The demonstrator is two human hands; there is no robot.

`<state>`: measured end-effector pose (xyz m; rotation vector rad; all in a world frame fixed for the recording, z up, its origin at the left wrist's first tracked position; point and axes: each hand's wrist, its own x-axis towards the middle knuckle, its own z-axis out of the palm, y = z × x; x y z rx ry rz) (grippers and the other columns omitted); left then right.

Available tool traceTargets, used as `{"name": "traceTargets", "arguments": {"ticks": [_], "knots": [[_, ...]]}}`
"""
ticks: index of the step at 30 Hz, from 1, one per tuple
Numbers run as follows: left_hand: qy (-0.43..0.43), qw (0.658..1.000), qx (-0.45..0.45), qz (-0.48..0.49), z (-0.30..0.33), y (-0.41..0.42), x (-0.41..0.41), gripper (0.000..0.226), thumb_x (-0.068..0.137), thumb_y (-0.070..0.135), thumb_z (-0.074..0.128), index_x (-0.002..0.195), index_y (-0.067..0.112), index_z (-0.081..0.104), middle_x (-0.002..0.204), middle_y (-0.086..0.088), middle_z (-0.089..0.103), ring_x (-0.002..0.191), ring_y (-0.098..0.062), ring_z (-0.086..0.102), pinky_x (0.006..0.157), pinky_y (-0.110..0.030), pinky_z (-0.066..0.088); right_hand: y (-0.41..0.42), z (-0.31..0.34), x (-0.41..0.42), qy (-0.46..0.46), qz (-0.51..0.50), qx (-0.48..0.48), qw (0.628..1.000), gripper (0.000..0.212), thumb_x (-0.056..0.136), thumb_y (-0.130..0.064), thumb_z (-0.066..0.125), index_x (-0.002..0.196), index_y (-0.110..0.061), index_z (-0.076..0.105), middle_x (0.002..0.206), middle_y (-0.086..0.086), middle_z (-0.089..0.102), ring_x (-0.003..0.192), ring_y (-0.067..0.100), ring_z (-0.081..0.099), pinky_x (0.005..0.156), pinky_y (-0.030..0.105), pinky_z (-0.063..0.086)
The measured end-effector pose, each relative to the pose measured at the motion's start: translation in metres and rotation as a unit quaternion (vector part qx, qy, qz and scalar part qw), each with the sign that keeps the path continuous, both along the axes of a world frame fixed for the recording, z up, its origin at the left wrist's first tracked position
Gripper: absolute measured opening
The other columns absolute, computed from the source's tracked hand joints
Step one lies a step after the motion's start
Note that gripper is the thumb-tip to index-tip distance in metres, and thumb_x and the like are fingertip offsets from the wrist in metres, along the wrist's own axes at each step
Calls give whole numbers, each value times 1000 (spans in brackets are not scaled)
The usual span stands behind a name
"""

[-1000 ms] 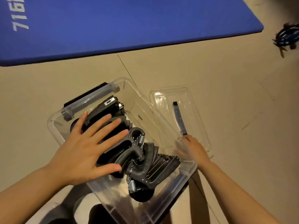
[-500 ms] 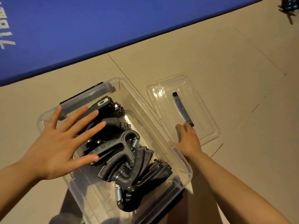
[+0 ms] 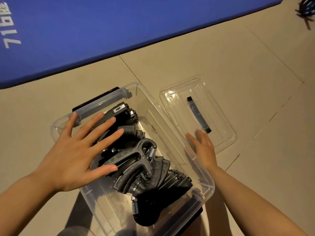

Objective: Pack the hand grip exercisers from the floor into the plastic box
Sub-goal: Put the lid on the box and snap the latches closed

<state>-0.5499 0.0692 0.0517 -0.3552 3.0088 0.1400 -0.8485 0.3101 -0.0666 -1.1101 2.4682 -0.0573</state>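
The left hand (image 3: 71, 155), fingers spread flat, stayed over the hand grip exercisers (image 3: 136, 160) piled in the plastic box (image 3: 207, 181); the right hand (image 3: 203, 147), open, had apparently reached the clear lid (image 3: 226, 132).

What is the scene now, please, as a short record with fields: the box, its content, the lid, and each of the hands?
box: clear plastic box on the tiled floor, open on top
content: black hand grip exercisers with metal springs, piled inside
lid: clear lid flat on the floor beside the box, a dark handle strip along its middle
left hand: left hand spread over the exercisers, fingers straight
right hand: right hand at the near edge of the lid, fingers straight, holding nothing
background: blue mat beyond the box
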Motion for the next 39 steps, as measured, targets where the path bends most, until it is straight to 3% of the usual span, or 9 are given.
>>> {"name": "traceTargets", "arguments": {"ticks": [6,12,18,23,26,28,31,35,39], "knots": [[27,1000,-5,-1,-2,1,2,69,88,67,25,146,29,30,154,-4,24,143,-28,17,108,-66,13,3,17,-7,53,-22,-80,995,17,87,-3,59,103,-2,65,125,16,57,112,35,55,88,32,41],[30,999,-32,1,5,6,4,67,90,65,25,147,31,26,154,-5,25,143,-26,15,108,-66,13,11,105,-30,105,-131,-202,965,27,93,-7,50,118,-8,59,119,7,62,106,26,58,83,24,36],[112,991,-76,8,72,25,3,63,93,59,19,148,30,22,155,-6,23,143,-27,15,110,-60,12,44,208,-26,244,-17,-236,940,29,79,-24,49,95,-9,68,92,6,71,77,29,65,74,36,47],[116,983,-144,3,164,41,-4,69,87,56,27,150,30,16,156,-6,19,140,-28,22,110,-55,15,74,277,15,285,106,-331,893,29,85,-29,52,100,-12,69,101,2,70,90,22,65,81,29,39],[154,980,-99,84,204,58,-2,79,80,58,41,149,39,6,155,-4,21,136,-30,32,107,-53,27,83,321,43,289,108,-415,856,30,87,-30,54,102,-10,70,99,5,71,88,22,66,76,26,40],[214,962,5,171,221,67,-2,81,82,69,42,145,45,-4,156,1,17,138,-26,29,108,-49,30,87,346,61,261,96,-475,835,31,86,-29,55,103,-7,70,97,5,71,86,15,65,76,19,43],[298,892,180,290,233,77,-2,94,80,53,62,145,46,-5,156,6,15,141,-16,22,109,-41,27,87,370,90,121,55,-545,828,33,84,-30,58,109,-10,67,100,-6,66,90,0,58,82,1,40],[409,772,314,373,219,67,20,105,67,63,68,147,41,3,156,4,17,141,-16,20,113,-46,23,70,374,131,-95,-17,-578,810,25,82,-27,67,103,-39,64,96,-17,69,89,8,66,78,18,53],[404,705,352,464,192,50,63,111,61,65,71,148,37,9,156,-1,13,139,-23,23,110,-51,27,44,351,148,-292,-127,-552,771,20,81,-12,71,89,-30,70,92,0,72,71,23,71,63,32,57]]}}
